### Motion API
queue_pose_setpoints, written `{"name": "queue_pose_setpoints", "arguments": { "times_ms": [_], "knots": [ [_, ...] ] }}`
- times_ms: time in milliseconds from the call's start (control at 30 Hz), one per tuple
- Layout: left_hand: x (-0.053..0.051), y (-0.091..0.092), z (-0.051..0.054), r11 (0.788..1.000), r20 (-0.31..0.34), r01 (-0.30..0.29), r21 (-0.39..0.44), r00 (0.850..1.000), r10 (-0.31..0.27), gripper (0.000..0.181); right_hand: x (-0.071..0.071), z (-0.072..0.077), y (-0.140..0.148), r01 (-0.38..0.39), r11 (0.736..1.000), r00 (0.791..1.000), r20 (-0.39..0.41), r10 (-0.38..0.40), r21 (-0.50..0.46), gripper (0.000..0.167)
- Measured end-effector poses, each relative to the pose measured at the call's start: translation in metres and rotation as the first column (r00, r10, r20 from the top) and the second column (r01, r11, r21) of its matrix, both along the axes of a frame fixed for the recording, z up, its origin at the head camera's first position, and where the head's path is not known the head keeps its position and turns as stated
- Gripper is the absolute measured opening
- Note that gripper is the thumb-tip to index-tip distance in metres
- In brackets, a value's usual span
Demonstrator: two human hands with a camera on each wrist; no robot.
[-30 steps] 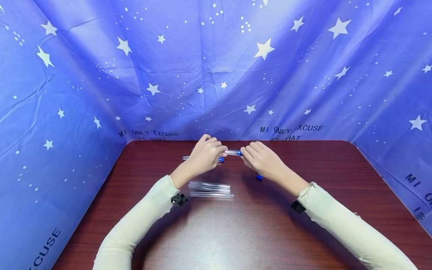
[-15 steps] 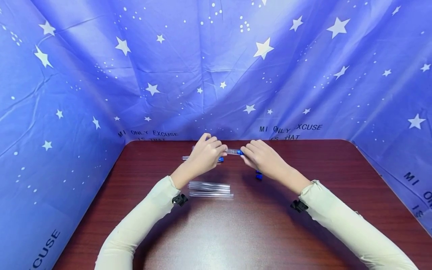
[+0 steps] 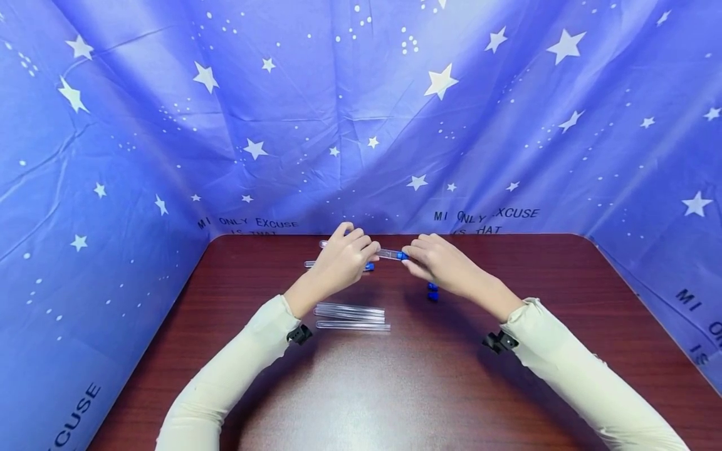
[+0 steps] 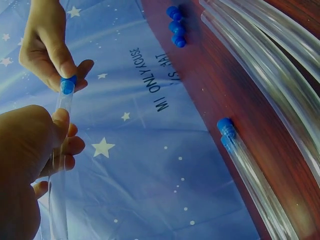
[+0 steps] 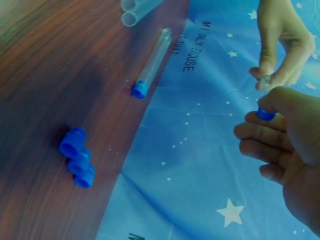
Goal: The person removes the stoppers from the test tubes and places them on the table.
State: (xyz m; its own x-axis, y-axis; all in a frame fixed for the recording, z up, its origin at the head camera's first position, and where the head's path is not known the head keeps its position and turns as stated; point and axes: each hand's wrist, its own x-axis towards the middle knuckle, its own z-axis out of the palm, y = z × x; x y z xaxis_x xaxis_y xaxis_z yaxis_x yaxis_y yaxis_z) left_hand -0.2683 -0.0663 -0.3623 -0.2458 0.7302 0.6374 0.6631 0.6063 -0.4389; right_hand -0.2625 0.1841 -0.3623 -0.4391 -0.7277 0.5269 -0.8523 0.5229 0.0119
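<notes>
My left hand (image 3: 344, 257) grips a clear test tube (image 4: 57, 200) above the far part of the table, its closed end toward the left. At the tube's right end sits a blue cap (image 4: 67, 86), pinched between the thumb and fingers of my right hand (image 3: 442, 263). The cap's narrow part appears inside the tube's mouth in the left wrist view. Below the left hand lie capped test tubes (image 5: 152, 62) on the table, partly hidden by that hand in the head view. Several loose blue caps (image 5: 79, 157) lie in a row near the right hand.
Several uncapped test tubes (image 3: 350, 312) lie side by side on the dark red wooden table (image 3: 361, 388), nearer the person. A blue star-patterned cloth (image 3: 338, 125) stands behind the table's far edge and along both sides.
My right hand has turned slightly at the cap, and its wrist has shifted a little right. More of the loose caps shows beneath it. The left hand has stayed almost still with the test tube.
</notes>
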Motion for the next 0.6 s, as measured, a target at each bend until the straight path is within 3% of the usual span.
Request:
{"name": "queue_pose_setpoints", "arguments": {
  "times_ms": [167,267,400,600],
  "knots": [
    [0.000,0.000,0.001,1.000,-0.029,0.013,0.007,1.000,-0.013,0.008,0.001,0.007,0.002,0.024,1.000,0.988,0.149,-0.027,0.019,0.010],
    [0.000,0.001,0.001,1.000,-0.039,0.020,0.011,0.999,-0.019,0.009,0.002,0.011,0.003,0.047,0.998,0.966,0.255,-0.054,0.033,0.011],
    [-0.001,0.001,0.000,1.000,-0.048,0.027,0.013,0.998,-0.027,0.006,0.001,0.014,0.004,0.080,0.995,0.916,0.391,-0.096,0.057,0.012],
    [-0.002,0.003,-0.003,0.998,-0.052,0.052,0.021,0.997,-0.051,0.011,-0.003,0.016,0.008,0.062,0.996,0.819,0.566,-0.091,0.070,0.017]
  ]
}}
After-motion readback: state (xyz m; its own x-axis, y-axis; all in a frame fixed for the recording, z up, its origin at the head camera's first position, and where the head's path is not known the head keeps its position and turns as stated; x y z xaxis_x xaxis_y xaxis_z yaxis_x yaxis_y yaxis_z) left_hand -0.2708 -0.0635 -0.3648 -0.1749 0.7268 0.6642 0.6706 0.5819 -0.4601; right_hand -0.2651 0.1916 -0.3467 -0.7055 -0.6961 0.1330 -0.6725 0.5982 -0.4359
